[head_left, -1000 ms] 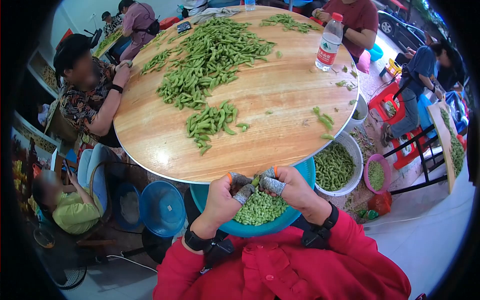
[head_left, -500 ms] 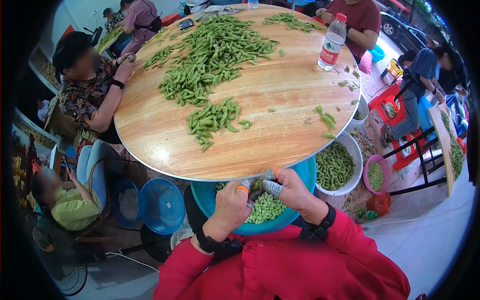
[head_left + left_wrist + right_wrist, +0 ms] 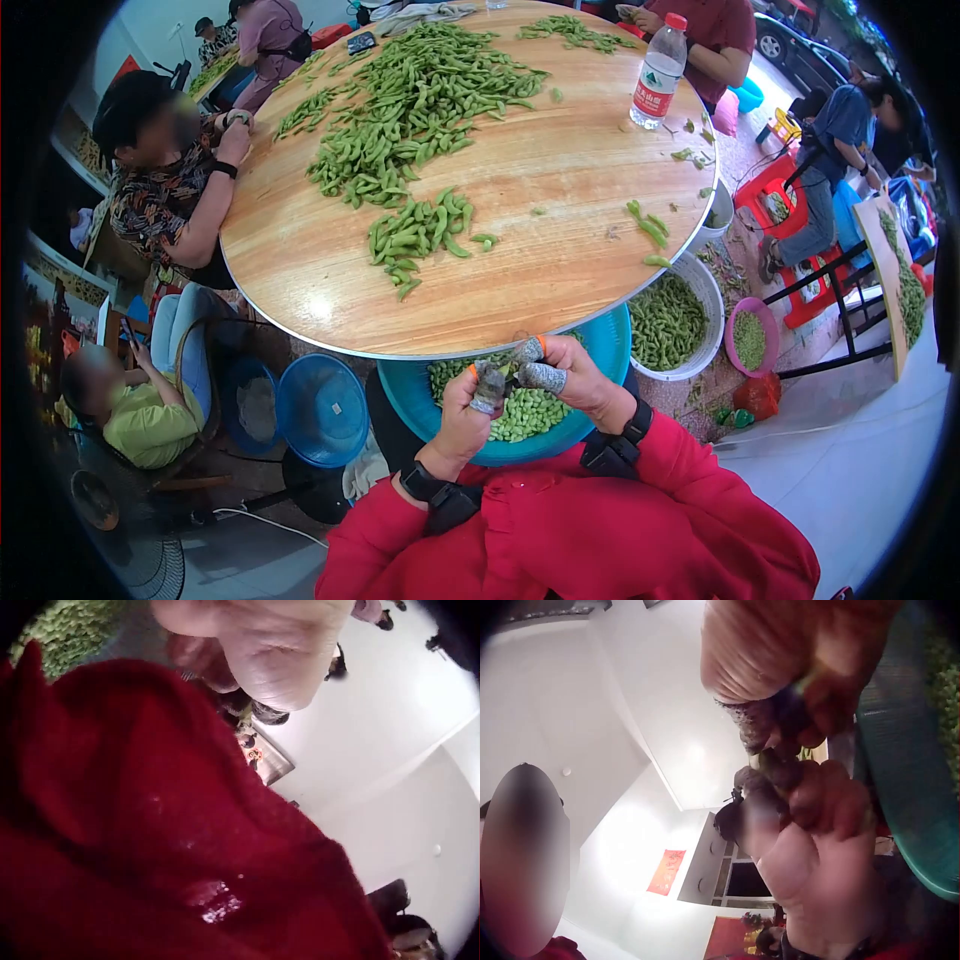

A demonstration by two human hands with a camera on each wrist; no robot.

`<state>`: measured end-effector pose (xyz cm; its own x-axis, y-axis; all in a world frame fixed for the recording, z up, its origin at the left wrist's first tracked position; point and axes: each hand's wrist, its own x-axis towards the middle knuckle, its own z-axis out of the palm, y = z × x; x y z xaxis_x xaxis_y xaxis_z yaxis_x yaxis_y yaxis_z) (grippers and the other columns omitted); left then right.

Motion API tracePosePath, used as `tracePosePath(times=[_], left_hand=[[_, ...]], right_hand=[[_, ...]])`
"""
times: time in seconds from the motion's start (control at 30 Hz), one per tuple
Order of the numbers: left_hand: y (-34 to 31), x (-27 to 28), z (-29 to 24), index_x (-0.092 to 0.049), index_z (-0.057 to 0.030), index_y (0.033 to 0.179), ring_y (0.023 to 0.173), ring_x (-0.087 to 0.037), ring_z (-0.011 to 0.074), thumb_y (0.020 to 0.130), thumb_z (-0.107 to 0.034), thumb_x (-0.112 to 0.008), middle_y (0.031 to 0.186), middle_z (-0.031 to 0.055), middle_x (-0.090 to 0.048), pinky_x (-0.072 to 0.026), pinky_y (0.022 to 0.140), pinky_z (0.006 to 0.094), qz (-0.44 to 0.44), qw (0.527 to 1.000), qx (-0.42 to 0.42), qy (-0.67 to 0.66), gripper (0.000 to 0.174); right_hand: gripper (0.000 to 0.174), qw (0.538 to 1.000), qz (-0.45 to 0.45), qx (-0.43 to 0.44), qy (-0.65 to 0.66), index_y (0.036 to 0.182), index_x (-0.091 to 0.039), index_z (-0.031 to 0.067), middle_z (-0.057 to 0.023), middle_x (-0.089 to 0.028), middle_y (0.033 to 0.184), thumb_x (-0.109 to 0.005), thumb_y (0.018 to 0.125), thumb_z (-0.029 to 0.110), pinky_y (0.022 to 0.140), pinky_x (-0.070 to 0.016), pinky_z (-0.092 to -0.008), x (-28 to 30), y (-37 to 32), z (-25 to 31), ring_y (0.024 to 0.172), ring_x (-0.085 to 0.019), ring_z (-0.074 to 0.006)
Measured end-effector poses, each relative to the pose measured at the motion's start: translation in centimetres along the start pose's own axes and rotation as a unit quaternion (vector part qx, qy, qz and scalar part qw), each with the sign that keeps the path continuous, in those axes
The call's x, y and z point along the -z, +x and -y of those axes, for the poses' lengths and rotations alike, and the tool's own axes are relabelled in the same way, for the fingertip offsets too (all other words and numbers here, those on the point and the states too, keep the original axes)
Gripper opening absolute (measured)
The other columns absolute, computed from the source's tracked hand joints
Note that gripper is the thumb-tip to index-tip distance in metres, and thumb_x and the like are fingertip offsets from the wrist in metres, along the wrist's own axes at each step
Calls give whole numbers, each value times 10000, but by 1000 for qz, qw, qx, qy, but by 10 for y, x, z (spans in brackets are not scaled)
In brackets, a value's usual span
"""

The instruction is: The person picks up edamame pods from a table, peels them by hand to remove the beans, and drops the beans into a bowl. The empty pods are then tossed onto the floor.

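Both hands are over a teal basin (image 3: 400,400) of shelled green beans (image 3: 527,414), just below the table's near edge. My left hand (image 3: 460,415), with grey finger covers on thumb and finger, pinches a green edamame pod (image 3: 510,382). Meeting it from the other side, my right hand (image 3: 585,380) pinches the same pod, its thumb and finger covered too. In the right wrist view, the fingertips of both hands come together around the pod (image 3: 765,760). The left wrist view shows only the heel of the left hand (image 3: 277,652) and the red sleeve; its fingers are hidden there.
A round wooden table (image 3: 560,250) bears a heap of edamame pods (image 3: 410,110), a smaller pile (image 3: 420,235) and a water bottle (image 3: 658,75). Right of the basin stands a white bucket (image 3: 715,310) of pods, then a pink bowl (image 3: 767,362). Blue basins (image 3: 325,410) stand left. Several people sit around.
My hands stay over the basin with a pod between them. The fingertips, bunched together half a second ago, are now spread a little apart, and the left hand has tilted more upright.
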<state>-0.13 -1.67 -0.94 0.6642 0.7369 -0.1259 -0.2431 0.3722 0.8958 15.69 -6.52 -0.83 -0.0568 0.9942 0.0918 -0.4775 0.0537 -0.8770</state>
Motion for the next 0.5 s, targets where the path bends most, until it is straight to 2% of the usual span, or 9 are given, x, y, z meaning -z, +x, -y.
tracePosePath(times=[0.1, 0.2, 0.3, 0.33, 0.4, 0.5], left_hand=[[1, -2, 1, -515, -77, 828, 481, -334, 51, 880, -235, -473, 588, -14, -422, -248, 423, 190, -32, 990, 72, -114, 171], [4, 5, -4, -507, -75, 846, 471, -328, 53, 887, -234, -458, 595, -19, -425, -242, 410, 197, 34, 991, 98, -85, 172], [4, 8, -6, -509, -62, 884, 488, -366, 57, 885, -184, -459, 615, -10, -456, -259, 427, 186, 32, 992, 110, -51, 132], [4, 7, -8, -510, -53, 907, 506, -398, 71, 882, -168, -461, 635, -7, -477, -292, 444, 196, 45, 997, 56, 40, 127], [3, 2, -12, -513, -34, 953, 542, -461, 98, 875, -134, -465, 673, -1, -521, -358, 476, 217, 71, 972, -54, 218, 135], [3, 0, -8, -515, 3, 991, 620, -544, 160, 853, -92, -477, 731, 47, -579, -434, 573, 268, 91, 940, -140, 299, 172]], right_hand=[[164, 998, 3, -31, 46, 872, -571, 53, 54, -545, 794, -601, 806, 200, 640, -388, -196, 2, -3, -4, 705, -468, -33], [160, 998, -22, -63, 17, 856, -573, 58, 57, -545, 771, -600, 805, 208, 621, -385, -190, 1, -4, 1, 680, -465, -33], [152, 995, -49, -83, -10, 848, -576, 57, 58, -549, 761, -592, 811, 204, 609, -381, -188, -1, -6, 9, 666, -461, -32], [149, 994, -57, -89, -13, 846, -577, 55, 59, -551, 759, -587, 813, 200, 606, -379, -188, -1, -7, 11, 663, -460, -31], [146, 991, -82, -101, -40, 848, -578, 50, 54, -556, 763, -576, 821, 194, 603, -380, -189, -2, -7, 15, 663, -462, -33], [149, 989, -97, -97, -50, 864, -575, 44, 41, -564, 778, -562, 831, 189, 598, -381, -188, -6, -8, 19, 660, -465, -36]])
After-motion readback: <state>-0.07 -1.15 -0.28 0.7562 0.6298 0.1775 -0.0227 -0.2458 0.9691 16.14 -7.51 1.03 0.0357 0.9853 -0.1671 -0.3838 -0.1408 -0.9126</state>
